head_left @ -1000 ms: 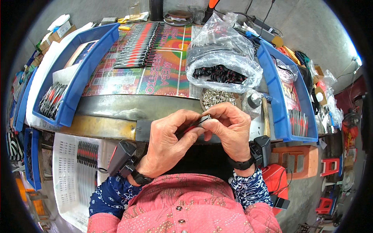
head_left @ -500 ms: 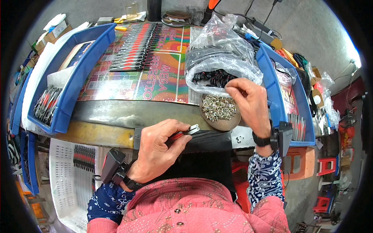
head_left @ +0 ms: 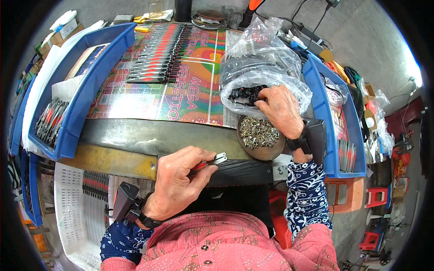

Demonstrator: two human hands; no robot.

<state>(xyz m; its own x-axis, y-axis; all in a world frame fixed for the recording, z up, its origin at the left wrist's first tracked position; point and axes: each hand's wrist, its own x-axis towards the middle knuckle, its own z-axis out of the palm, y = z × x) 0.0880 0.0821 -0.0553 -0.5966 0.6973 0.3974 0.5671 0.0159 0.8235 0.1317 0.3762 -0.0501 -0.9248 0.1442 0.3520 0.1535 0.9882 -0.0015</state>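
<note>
My left hand (head_left: 183,180) is closed around a slim red-and-black piece, most of it hidden in the fingers. Its two flat metal ends (head_left: 220,158), each with a hole, stick out past the thumb. My right hand (head_left: 282,110) reaches into the mouth of a clear plastic bag (head_left: 296,88), thumb and fingers bent together at the small black parts (head_left: 244,94) inside. What its fingertips grip, if anything, cannot be made out. Just below that wrist is a round dish (head_left: 266,155) of small metal pins (head_left: 258,132).
Rows of slim red-and-black tools (head_left: 158,54) lie on a colourful printed sheet (head_left: 131,99). Blue trays stand at the left (head_left: 79,122) and right (head_left: 332,167), both holding similar tools. A white basket (head_left: 68,203) sits below the bench edge at the left.
My right hand has moved from the bag's near rim further into its opening, among the black parts. The left hand keeps its grip on the red-and-black piece and has shifted slightly left and down.
</note>
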